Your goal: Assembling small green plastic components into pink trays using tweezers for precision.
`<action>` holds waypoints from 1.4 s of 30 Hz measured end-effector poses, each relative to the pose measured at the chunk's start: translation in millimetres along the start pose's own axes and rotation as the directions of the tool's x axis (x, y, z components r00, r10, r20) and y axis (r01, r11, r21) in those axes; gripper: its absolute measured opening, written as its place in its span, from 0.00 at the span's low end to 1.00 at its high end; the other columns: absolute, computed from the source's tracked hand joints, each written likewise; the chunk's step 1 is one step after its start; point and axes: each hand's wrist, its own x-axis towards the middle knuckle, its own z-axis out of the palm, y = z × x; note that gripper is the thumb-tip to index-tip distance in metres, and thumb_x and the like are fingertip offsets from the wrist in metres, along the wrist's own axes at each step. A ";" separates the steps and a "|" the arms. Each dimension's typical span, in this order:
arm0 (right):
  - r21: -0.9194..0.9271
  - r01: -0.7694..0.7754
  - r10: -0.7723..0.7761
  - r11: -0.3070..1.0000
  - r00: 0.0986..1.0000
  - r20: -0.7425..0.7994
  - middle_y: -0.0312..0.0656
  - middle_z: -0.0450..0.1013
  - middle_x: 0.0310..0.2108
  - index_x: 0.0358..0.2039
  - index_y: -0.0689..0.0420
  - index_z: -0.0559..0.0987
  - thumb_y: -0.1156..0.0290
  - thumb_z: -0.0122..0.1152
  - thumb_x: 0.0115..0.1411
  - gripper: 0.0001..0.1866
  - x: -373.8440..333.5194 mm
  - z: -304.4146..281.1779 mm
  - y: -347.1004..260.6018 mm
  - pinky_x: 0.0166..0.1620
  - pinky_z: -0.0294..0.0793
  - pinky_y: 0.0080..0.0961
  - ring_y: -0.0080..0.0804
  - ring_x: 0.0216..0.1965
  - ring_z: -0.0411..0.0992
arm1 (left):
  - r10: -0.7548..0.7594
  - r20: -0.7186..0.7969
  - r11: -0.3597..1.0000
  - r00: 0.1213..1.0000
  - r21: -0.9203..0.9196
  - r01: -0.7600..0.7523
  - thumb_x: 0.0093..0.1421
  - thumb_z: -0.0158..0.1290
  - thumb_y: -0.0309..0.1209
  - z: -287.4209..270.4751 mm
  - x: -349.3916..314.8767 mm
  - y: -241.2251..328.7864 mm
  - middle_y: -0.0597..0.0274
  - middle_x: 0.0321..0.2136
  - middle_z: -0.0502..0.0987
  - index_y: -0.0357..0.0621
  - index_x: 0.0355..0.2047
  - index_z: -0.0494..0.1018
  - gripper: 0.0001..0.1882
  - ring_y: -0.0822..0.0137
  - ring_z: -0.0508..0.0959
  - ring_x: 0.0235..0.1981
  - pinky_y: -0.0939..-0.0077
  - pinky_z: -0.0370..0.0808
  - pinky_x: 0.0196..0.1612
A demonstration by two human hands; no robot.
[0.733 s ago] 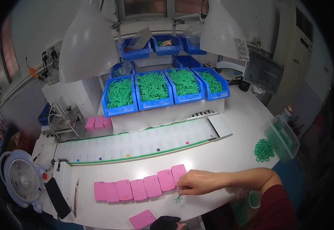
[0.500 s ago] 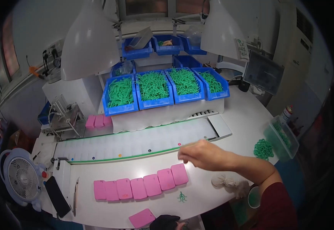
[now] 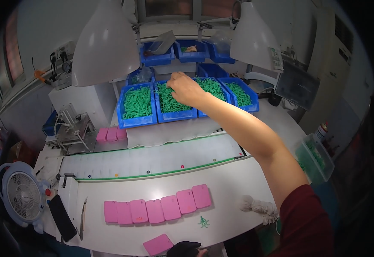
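Note:
My right hand [image 3: 185, 90] is over the second blue bin [image 3: 176, 115] from the left, its fingers curled down at the green, wiggly, string-like pieces [image 3: 170, 100]. Its fingertips are bent together, and whatever is between them is hidden. At the lower edge my left hand [image 3: 186, 249], in a black glove with a bare fingertip showing, is mostly cut off; its fingers are hidden. Beside it lies a single pink block [image 3: 158, 244]. A curved row of several pink blocks [image 3: 154, 211] lies on the white table, with one branching green piece [image 3: 203, 222] near its right end.
A white belt [image 3: 152, 158] with green edges crosses the table. Two white lamp shades [image 3: 105, 47] hang over the bins. On the left are a fan [image 3: 22, 197], a black phone-like slab [image 3: 62, 218] and tweezers [image 3: 83, 217]. A clear tub [image 3: 315, 158] and whitish bundle [image 3: 260, 209] stand right.
My right hand has gone from above the belt's near edge up and away to the second bin. The belt's coloured dots have shifted left. My left hand stays at the lower edge.

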 end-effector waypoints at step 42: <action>0.793 -0.456 0.498 -0.405 0.617 0.609 0.36 0.75 0.38 0.44 0.63 0.77 0.78 0.58 0.63 0.09 -336.2 -166.3 -300.6 0.44 0.73 0.17 0.18 0.40 0.73 | -0.339 -0.026 0.834 0.941 -0.472 0.287 0.53 0.63 0.20 4.6 -8.2 44.2 0.60 0.37 0.76 0.39 0.38 0.77 0.12 0.70 0.77 0.36 0.77 0.75 0.42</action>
